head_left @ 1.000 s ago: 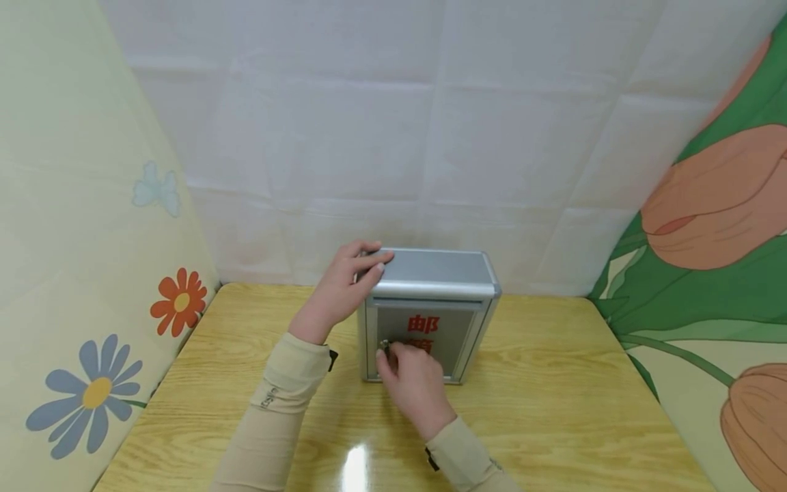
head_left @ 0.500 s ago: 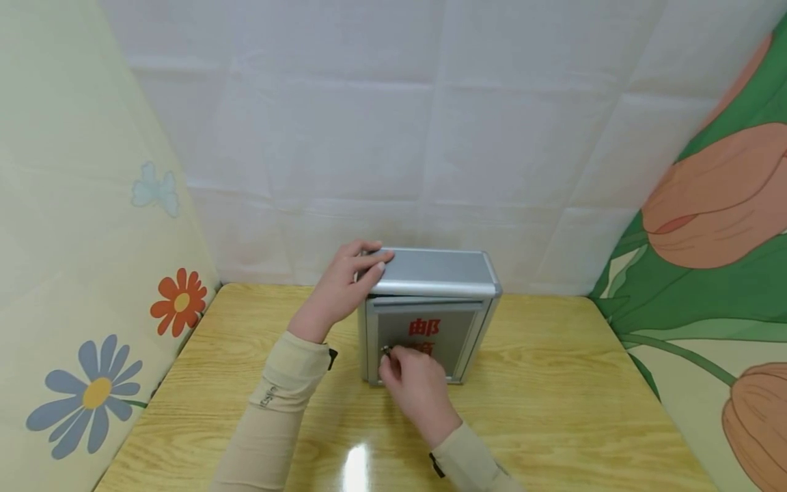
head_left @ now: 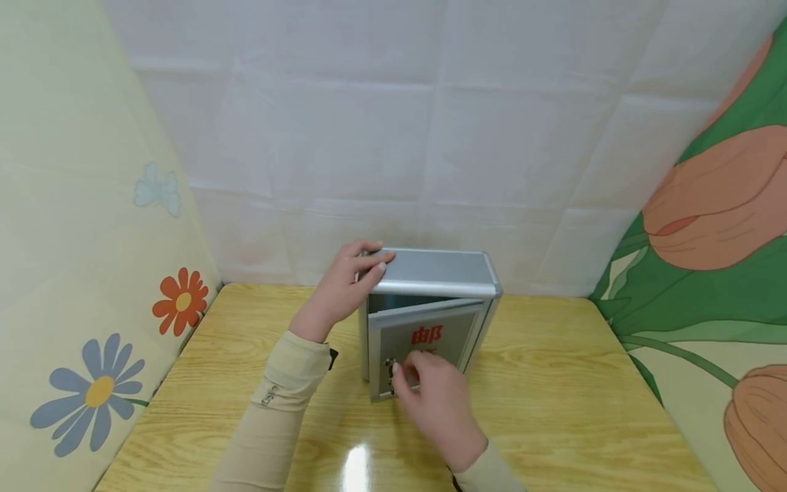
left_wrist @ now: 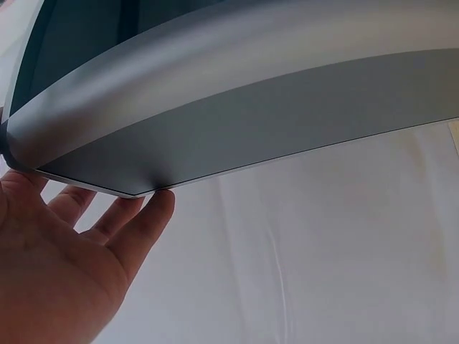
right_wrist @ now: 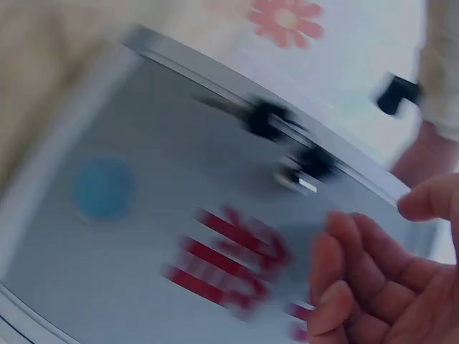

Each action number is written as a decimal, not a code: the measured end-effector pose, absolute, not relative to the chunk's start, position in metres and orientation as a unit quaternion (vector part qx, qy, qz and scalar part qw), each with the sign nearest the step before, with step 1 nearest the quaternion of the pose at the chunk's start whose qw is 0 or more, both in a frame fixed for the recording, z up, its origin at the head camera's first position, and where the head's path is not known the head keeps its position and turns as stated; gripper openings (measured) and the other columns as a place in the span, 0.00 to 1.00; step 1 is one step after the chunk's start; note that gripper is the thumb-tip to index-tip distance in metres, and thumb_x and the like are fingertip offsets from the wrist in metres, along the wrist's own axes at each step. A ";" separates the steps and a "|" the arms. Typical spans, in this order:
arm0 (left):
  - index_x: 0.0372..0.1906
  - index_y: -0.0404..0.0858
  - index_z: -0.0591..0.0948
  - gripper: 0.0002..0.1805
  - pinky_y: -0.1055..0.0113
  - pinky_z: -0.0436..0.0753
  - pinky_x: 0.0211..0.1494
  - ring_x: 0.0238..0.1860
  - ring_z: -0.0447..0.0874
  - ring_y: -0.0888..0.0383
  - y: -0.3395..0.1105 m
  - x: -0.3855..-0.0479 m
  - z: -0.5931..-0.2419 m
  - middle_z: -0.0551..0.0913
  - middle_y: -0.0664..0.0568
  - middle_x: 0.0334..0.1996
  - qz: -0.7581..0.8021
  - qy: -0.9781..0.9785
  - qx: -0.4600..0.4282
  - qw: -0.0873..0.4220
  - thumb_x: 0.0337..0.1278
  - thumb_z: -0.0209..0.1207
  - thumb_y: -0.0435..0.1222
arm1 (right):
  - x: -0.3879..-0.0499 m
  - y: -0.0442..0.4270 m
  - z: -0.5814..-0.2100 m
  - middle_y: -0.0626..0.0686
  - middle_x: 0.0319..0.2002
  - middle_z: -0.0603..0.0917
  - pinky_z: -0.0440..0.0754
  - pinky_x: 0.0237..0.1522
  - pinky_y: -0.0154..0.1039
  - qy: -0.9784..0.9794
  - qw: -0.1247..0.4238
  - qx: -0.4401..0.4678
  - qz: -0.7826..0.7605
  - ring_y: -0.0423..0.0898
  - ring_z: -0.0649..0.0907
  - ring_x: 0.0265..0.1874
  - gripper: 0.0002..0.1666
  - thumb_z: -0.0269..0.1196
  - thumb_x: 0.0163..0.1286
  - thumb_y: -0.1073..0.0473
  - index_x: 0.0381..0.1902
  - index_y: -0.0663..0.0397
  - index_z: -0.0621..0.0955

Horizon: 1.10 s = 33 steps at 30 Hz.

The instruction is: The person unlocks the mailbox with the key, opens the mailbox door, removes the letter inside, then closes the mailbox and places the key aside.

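A silver metal mailbox with red characters stands upright on the wooden table. Its front door is ajar at the left, with a dark gap along the top. My left hand rests on the mailbox's top left corner; in the left wrist view its fingertips touch the edges there. My right hand is in front of the door, beside the lock. In the blurred right wrist view, keys hang at the lock, and the thumb and bent fingers stand apart from them with nothing between.
The wooden table carries the mailbox near its back edge. Behind hangs a white cloth. Flower-printed cloths flank the table on the left and right. A pale blue round patch shows on the door.
The door has swung from closed to partly open, its left edge coming toward me. My right hand moved back and right with it, then let go of the key. The left hand stayed put.
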<state>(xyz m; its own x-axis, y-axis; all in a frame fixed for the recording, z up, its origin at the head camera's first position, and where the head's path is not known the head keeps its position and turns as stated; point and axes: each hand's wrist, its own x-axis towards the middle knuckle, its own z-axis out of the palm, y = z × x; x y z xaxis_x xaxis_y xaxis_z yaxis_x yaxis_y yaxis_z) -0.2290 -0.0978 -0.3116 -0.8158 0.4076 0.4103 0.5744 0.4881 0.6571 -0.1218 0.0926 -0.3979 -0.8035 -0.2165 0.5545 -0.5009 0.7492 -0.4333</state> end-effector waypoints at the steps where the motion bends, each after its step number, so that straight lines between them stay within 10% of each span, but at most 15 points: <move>1: 0.65 0.45 0.75 0.20 0.51 0.66 0.61 0.66 0.58 0.49 -0.097 -0.229 -0.312 0.66 0.47 0.65 -0.418 -0.857 -0.285 0.099 0.73 0.49 0.43 | -0.120 0.095 -0.392 0.39 0.18 0.74 0.70 0.20 0.27 -0.895 0.266 0.204 0.295 0.32 0.71 0.17 0.12 0.64 0.62 0.56 0.20 0.43 0.77; 10: 0.65 0.46 0.74 0.21 0.50 0.67 0.60 0.65 0.59 0.50 -0.098 -0.229 -0.313 0.66 0.47 0.65 -0.418 -0.857 -0.284 0.104 0.73 0.48 0.44 | -0.118 0.097 -0.345 0.48 0.32 0.78 0.75 0.35 0.40 -0.818 0.390 0.275 0.321 0.44 0.75 0.30 0.08 0.59 0.65 0.56 0.31 0.54 0.81; 19: 0.64 0.44 0.75 0.20 0.50 0.67 0.60 0.65 0.60 0.48 -0.096 -0.227 -0.312 0.66 0.45 0.64 -0.413 -0.855 -0.291 0.112 0.72 0.50 0.42 | -0.125 0.083 -0.342 0.58 0.54 0.73 0.64 0.56 0.57 -0.818 0.377 0.330 0.283 0.55 0.73 0.51 0.21 0.58 0.67 0.51 0.53 0.56 0.80; 33: 0.64 0.44 0.75 0.20 0.50 0.66 0.61 0.65 0.59 0.48 -0.096 -0.229 -0.314 0.66 0.47 0.65 -0.414 -0.855 -0.292 0.114 0.73 0.49 0.42 | -0.126 0.082 -0.351 0.58 0.60 0.70 0.52 0.63 0.64 -0.863 0.329 0.305 0.230 0.58 0.67 0.62 0.28 0.65 0.61 0.48 0.58 0.51 0.77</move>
<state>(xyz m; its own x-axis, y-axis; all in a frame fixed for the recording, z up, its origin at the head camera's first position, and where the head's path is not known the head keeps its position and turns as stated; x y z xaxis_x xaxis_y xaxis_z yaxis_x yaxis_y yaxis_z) -0.2292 -0.0965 -0.3138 -0.8039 0.4041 0.4365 0.5930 0.4865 0.6416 -0.1258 0.0822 -0.3515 -0.5969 -0.3754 0.7091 -0.6787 0.7076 -0.1967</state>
